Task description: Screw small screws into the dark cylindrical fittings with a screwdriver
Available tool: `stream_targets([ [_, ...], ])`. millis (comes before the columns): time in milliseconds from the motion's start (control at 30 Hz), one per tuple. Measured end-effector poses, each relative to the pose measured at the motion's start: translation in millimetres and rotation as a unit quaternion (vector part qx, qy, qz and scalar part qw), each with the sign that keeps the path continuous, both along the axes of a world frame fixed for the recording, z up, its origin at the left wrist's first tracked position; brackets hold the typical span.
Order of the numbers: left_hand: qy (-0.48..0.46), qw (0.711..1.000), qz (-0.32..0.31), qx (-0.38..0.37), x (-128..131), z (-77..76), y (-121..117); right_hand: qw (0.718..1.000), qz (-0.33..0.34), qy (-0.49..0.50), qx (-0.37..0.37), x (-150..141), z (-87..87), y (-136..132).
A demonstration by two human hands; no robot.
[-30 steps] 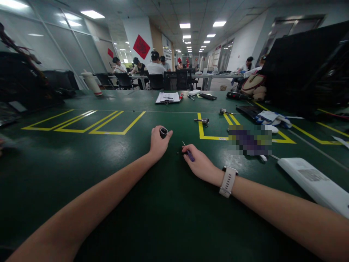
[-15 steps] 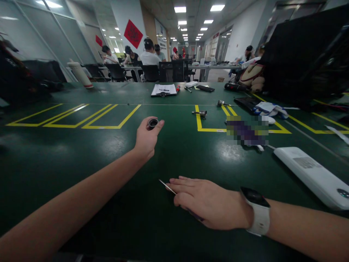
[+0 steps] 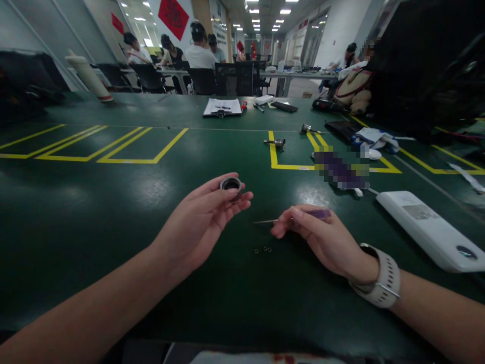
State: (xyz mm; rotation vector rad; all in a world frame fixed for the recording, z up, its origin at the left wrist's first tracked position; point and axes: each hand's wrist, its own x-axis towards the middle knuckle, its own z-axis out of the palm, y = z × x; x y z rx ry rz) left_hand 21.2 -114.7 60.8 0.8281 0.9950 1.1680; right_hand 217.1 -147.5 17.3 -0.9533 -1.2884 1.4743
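Two hands over one dark green table [image 3: 170, 313]. Left hand [image 3: 197, 225]: thumb and fingers grasping one round metal cup [image 3: 231, 184], open side up, lifted off the surface, near mid-view. Right hand [image 3: 318, 235]: fingers closed round one screwdriver [image 3: 320, 214], purple handle, thin shaft pointing left, its tip short of the left hand and apart from the cup. One pale-strapped watch [image 3: 382, 278] on the right wrist.

Small rings [image 3: 265, 249] on the table between the hands, nearer the body: three counted, two touching or nearly so, one just beside.

Farther off, two shafted metal parts [image 3: 280, 143], both lying on their sides; the nearer crosses a strip of yellow tape [image 3: 272, 151]. To the right, one white oblong device [image 3: 428, 227] and one pixelated purple item [image 3: 337, 171], contents unreadable. Beyond: one clipboard [image 3: 223, 106] with paper, one black flat object [image 3: 284, 106]. At the left far edge, one pale bottle [image 3: 89, 76]
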Motion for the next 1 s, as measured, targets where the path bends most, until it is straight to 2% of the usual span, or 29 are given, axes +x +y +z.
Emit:
stream_targets([
  [67,-0.010,1.000,-0.015,-0.024,-0.6,-6.8,-1.9,0.999,-0.007,0.033,-0.027,0.5,-1.6,0.8],
  [200,0.018,0.998,-0.043,-0.042,-1.7,-16.8,-4.3,0.999,-0.011,0.030,-0.028,4.1,-4.4,-1.7],
  [400,0.065,0.995,-0.063,-0.030,-0.2,-17.2,-7.8,1.000,0.003,-0.011,-0.009,8.1,-6.7,-5.1],
  [700,0.087,0.992,-0.084,-0.033,0.5,-20.3,-10.3,0.998,-0.026,-0.065,0.001,7.6,-5.0,-6.6],
  [767,0.094,0.991,-0.087,-0.031,0.9,-20.7,-10.9,0.991,-0.030,-0.124,0.034,6.5,-0.9,-9.6],
  [833,0.095,0.991,-0.088,-0.028,1.3,-21.1,-11.6,0.973,-0.034,-0.203,0.104,4.5,4.3,-14.9],
  [1000,0.106,0.990,-0.088,-0.021,2.8,-21.7,-13.5,0.893,0.008,-0.317,0.321,-0.4,10.3,-28.9],
])
